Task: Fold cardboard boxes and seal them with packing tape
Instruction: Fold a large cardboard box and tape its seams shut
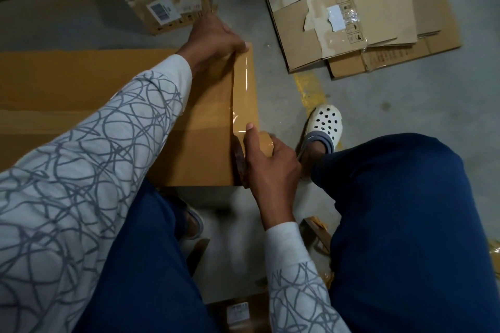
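The sealing step is under way: a strip of packing tape [243,89] is being drawn across the top of the folded cardboard box [81,81], which lies on the concrete floor [405,105] in front of the person's knees. The box lies with its long axis left to right in the view. Its left part runs out of frame, and its right end is the one being taped. The strip runs the other way, from the far edge toward the near edge, just inside that right end. The left hand [213,40] reaches over the box and holds the strip's free end down at the far right corner, fingers curled over it. The right hand [267,159] grips the tape roll [266,143], fingers wrapped round its outer face and one finger laid along the strip where it leaves the roll. The roll stands on edge near the box's near right corner, with its flat side facing left. The strip looks stretched and glossy, with some wrinkling close to the roll, so part of it may not yet be stuck flat. The next move probably calls for carrying the roll over the near edge and down the side, keeping tension so the strip stays straight, then smoothing it down and cutting it. No cutter is in view. Flattened cartons [365,8] lie well apart on the floor to the right.
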